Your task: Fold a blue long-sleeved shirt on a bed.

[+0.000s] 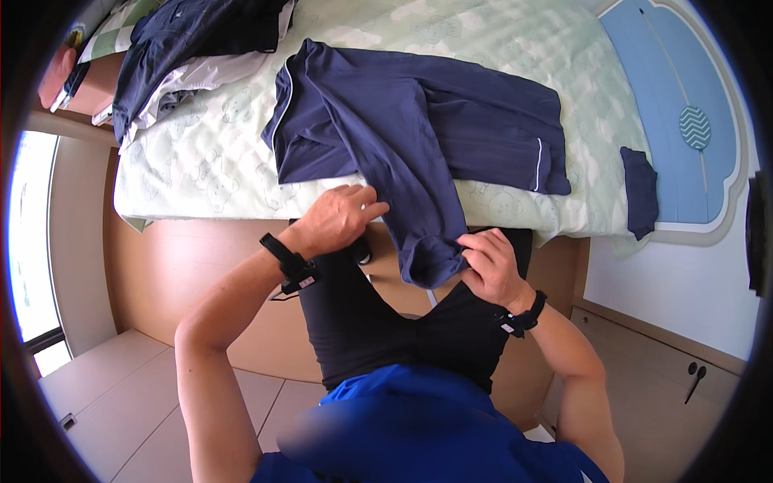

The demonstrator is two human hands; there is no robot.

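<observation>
A navy garment (pixel 386 115) with white piping lies spread on the bed, one sleeve (pixel 410 175) hanging over the near edge toward me. My right hand (pixel 492 265) pinches the rim of the sleeve's open cuff (pixel 432 259) between thumb and fingers. The cuff's dark inside faces me. My left hand (pixel 344 217) is at the sleeve's left side, just off the bed edge, with fingers curled and thumb by the fabric. Whether it grips any cloth cannot be made out. Each wrist wears a black strap with a small device.
The bed (pixel 217 163) has a pale green patterned sheet. A pile of dark and white clothes (pixel 193 48) lies at its far left. A small folded navy cloth (pixel 640 193) rests by the blue headboard panel (pixel 682 115). Cabinet doors (pixel 640 356) stand at right.
</observation>
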